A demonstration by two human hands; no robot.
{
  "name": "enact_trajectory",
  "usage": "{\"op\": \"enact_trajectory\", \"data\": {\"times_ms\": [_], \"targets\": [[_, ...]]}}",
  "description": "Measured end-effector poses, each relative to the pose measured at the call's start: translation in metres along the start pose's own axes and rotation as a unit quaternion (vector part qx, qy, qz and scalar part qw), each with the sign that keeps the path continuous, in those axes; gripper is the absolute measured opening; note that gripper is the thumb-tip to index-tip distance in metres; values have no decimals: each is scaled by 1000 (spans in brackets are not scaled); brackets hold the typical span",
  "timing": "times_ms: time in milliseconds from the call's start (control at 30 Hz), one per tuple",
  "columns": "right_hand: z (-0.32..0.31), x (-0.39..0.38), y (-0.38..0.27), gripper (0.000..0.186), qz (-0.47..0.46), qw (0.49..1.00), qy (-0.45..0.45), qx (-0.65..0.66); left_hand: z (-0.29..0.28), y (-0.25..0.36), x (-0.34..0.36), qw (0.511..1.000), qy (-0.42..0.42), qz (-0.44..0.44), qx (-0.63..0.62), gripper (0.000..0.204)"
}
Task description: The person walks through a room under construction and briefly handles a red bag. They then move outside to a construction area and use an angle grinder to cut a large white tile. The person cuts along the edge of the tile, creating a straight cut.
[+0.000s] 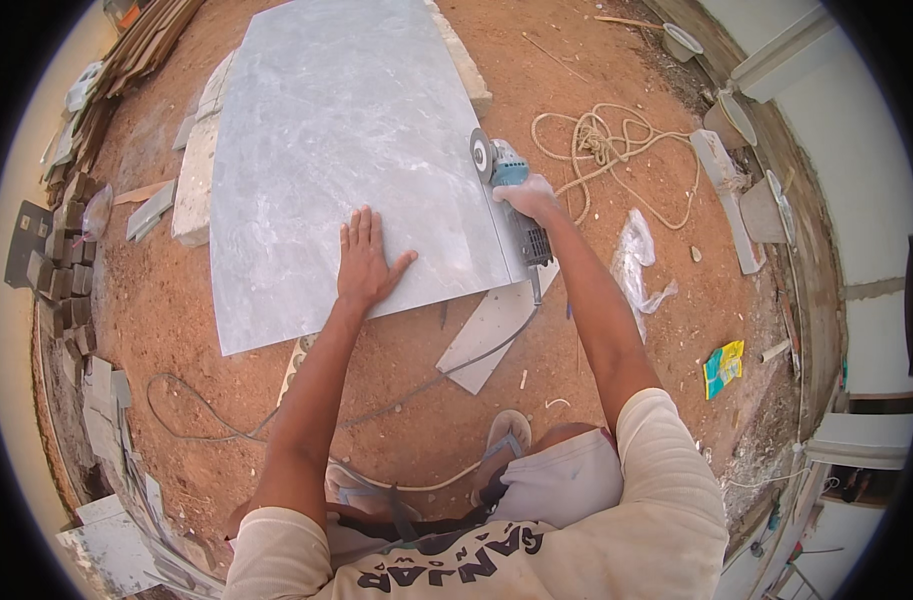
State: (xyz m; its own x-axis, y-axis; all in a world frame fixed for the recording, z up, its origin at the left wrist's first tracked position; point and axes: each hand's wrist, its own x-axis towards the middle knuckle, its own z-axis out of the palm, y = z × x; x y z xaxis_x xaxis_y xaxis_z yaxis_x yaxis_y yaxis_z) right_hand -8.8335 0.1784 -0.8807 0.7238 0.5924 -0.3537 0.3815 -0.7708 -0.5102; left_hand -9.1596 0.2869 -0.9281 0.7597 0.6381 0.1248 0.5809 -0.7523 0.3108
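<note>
A large grey marbled tile slab (326, 120) lies flat in front of me, raised off the dirt on pale blocks. Flat on its near part rests my left hand (369, 262), fingers together and stretched out, thumb apart. At the slab's right edge, my right hand (526, 195) is wrapped round a blue and black angle grinder (511, 168). The grinder's disc (482, 155) stands upright at the slab's surface by that edge; whether it touches, I cannot tell. A thin line runs along the slab's right side below the disc. From the tool's rear hangs a power cord (536, 290).
Pale blocks (198, 190) stick out under the slab's left side. A tile offcut (486, 335) lies near my feet, with the cord across it. To the right are a coiled rope (601, 145), a crumpled plastic sheet (633, 260) and a yellow-blue packet (722, 368). Bricks (71, 270) line the left.
</note>
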Motion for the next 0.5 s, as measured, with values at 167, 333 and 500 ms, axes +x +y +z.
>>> {"op": "enact_trajectory", "data": {"times_ms": [167, 333, 500], "targets": [[0, -4, -10, 71, 7, 1000, -6, -9, 2, -4, -1, 1000, 1, -3, 13, 97], [-6, -13, -17, 69, 18, 1000, -8, -4, 1, -2, 0, 1000, -4, -3, 7, 97], [-9, -14, -19, 68, 20, 1000, -2, 0, 1, -2, 0, 1000, 2, 1, 5, 96]]}}
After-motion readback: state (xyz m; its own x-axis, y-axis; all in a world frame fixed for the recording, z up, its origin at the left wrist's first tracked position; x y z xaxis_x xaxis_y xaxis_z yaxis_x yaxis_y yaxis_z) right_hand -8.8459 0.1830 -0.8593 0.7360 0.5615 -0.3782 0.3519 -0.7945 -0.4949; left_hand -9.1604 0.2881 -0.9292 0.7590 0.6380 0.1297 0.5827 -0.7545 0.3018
